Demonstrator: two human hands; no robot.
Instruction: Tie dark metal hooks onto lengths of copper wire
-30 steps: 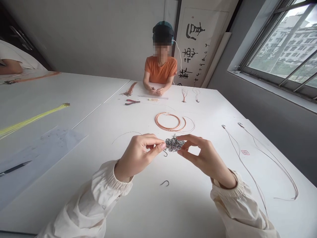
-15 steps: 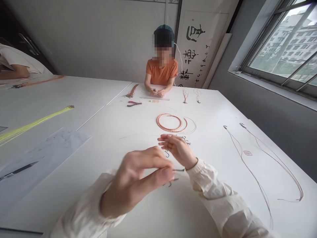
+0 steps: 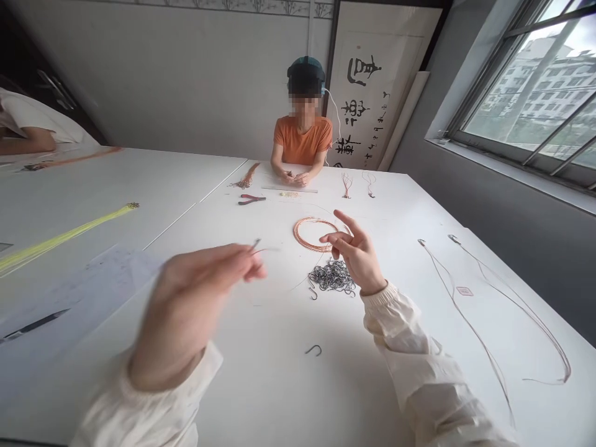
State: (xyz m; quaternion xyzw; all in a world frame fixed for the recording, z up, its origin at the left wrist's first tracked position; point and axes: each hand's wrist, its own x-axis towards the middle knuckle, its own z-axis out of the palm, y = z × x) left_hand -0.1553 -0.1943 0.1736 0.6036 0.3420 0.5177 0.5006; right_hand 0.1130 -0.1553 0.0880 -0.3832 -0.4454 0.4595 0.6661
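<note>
My left hand (image 3: 186, 310), smeared by motion, is raised over the table with its fingers pinched on a small dark fish hook (image 3: 256, 243). A short pale strand sticks out beside the hook. Further right, my right hand (image 3: 357, 253) has its index finger stretched out, while thumb and another finger meet on a thin fishing line (image 3: 308, 274) that slants down to the left. Just below that hand lies a pile of dark fish hooks (image 3: 331, 277). One loose hook (image 3: 314, 349) rests nearer to me on the table.
Behind my right hand lies a coil of orange line (image 3: 307, 234). Lines with hooks (image 3: 451, 285) stretch along the right. Pliers (image 3: 252, 199) sit farther back, before a person in orange (image 3: 302, 141). On the left are yellow lines (image 3: 69, 233), a paper sheet (image 3: 97, 285) and a pen (image 3: 35, 325).
My left hand has moved left and away from the right. My right hand has risen a little to the right, its index finger now raised. The hook pile has come into view.
</note>
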